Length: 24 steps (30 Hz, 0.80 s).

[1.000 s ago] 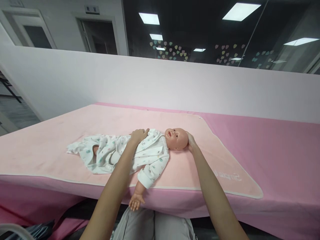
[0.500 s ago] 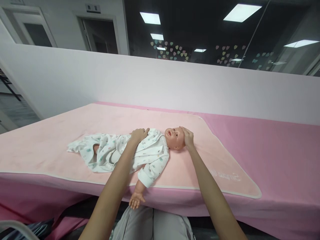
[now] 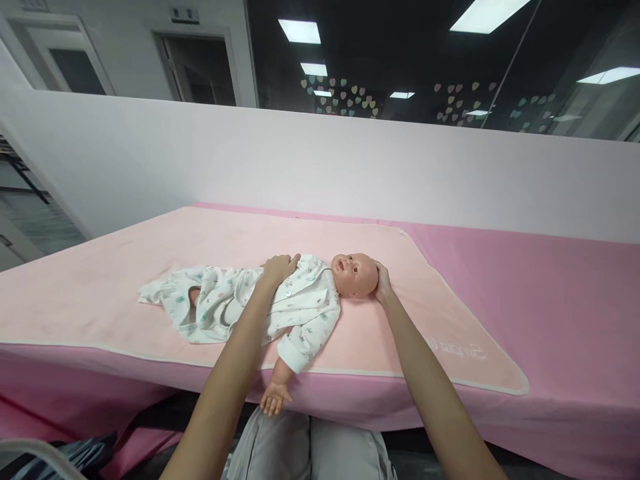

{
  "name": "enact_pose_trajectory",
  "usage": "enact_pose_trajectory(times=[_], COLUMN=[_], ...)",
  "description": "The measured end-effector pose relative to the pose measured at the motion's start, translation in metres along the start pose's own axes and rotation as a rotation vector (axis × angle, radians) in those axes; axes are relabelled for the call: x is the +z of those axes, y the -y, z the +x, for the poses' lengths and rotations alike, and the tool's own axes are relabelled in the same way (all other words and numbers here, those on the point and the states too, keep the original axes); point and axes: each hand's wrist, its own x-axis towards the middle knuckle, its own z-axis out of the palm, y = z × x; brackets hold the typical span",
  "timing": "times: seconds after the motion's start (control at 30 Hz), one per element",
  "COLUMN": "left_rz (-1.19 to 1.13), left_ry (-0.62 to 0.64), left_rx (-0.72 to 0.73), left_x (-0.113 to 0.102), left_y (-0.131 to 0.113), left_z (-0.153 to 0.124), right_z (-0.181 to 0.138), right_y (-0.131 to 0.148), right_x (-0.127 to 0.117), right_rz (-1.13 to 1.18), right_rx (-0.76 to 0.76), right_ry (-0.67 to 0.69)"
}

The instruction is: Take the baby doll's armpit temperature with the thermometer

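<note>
A baby doll (image 3: 313,300) lies on its back on a peach mat (image 3: 165,240), its head to the right. It wears a white printed outfit (image 3: 310,320), partly open at the legs. My left hand (image 3: 281,269) lies over the doll's chest, fingers bent round its far side. Against the back and crown of the doll's head (image 3: 356,275), my right hand (image 3: 383,281) is cupped; some of its fingers are hidden behind the head. The doll's near arm (image 3: 277,389) hangs past the front edge, palm up.
A pink cover (image 3: 565,313) spreads under the mat and drops over the front edge. Behind stands a low white wall (image 3: 320,167) with dark glass above it. My legs (image 3: 310,447) are below the front edge, near a curved pale tube (image 3: 45,453) at lower left.
My right hand has slid from the top of the doll's head round to its back, uncovering more of the crown. My left hand stays on the chest. The camera view has shifted slightly.
</note>
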Motion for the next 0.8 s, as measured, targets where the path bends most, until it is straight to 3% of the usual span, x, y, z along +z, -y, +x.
enact_pose_trajectory(times=[0.23, 0.4, 0.63, 0.8], left_rz=[0.015, 0.028, -0.063, -0.345], left_ry=[0.007, -0.007, -0.012, -0.192], left_rx=[0.007, 0.022, -0.032, 0.050], left_x=[0.001, 0.004, 0.007, 0.007], left_y=[0.001, 0.002, 0.006, 0.005], left_z=[0.002, 0.005, 0.009, 0.001], right_z=[0.003, -0.001, -0.004, -0.001], right_y=[-0.002, 0.000, 0.003, 0.003], right_x=[-0.005, 0.001, 0.005, 0.003], right_rz=[0.108, 0.112, -0.012, -0.060], right_rx=[0.013, 0.003, -0.033, -0.088], right_ry=[-0.064, -0.004, -0.006, -0.135])
